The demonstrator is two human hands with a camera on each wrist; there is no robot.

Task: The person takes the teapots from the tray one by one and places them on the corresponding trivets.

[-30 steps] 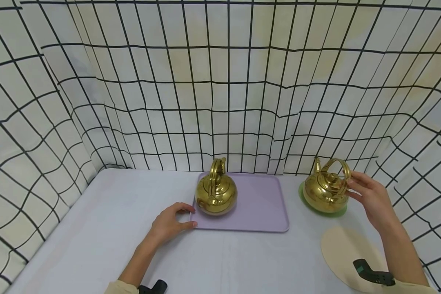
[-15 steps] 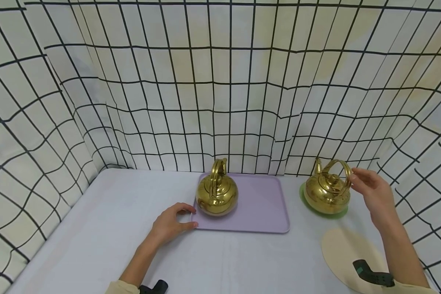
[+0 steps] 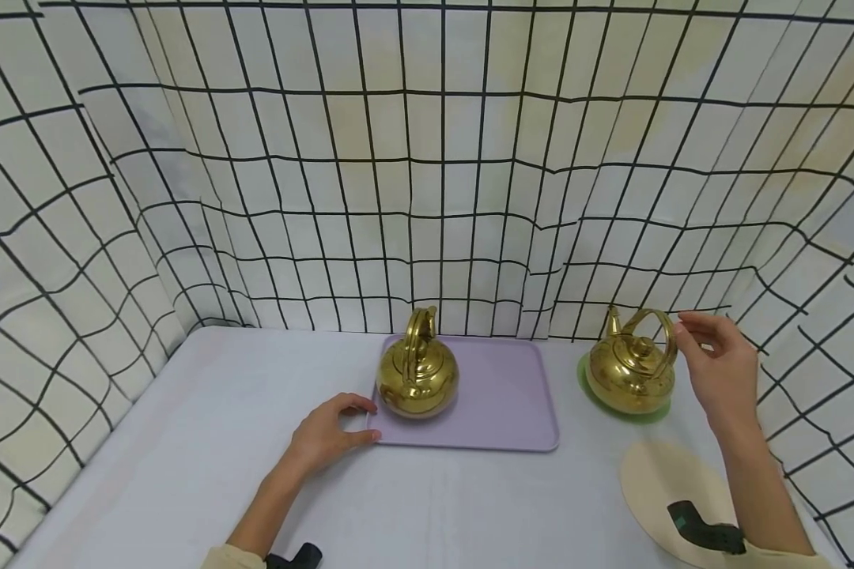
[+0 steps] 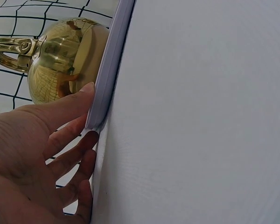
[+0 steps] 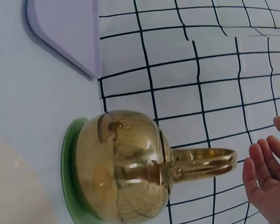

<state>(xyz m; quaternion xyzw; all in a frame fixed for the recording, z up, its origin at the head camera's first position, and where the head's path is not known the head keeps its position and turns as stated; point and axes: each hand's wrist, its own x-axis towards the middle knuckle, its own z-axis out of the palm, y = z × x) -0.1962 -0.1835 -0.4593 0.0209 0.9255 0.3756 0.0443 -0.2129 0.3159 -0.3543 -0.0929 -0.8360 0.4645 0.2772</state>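
A brass kettle (image 3: 418, 381) stands on the left part of a lilac tray (image 3: 505, 391). My left hand (image 3: 327, 433) holds the tray's front left corner. In the left wrist view, its thumb (image 4: 86, 89) lies against the tray's rim and the other fingers reach round the corner. At the right, a second brass kettle (image 3: 629, 379) stands upright on a green round mat (image 3: 644, 416). Beside that kettle's arched handle (image 5: 205, 163) is my right hand (image 3: 729, 371). The right wrist view shows a gap between its loosely bent fingers and the handle.
A beige round mat (image 3: 655, 490) lies in front of the green one, partly under the right forearm. White walls with a black grid (image 3: 462, 182) rise close behind the tray and at both sides. White cloth (image 3: 427, 506) covers the table.
My right hand has let go of the right kettle's handle and raised slightly, its fingers now apart from it. My left hand, the tray and both kettles stay put.
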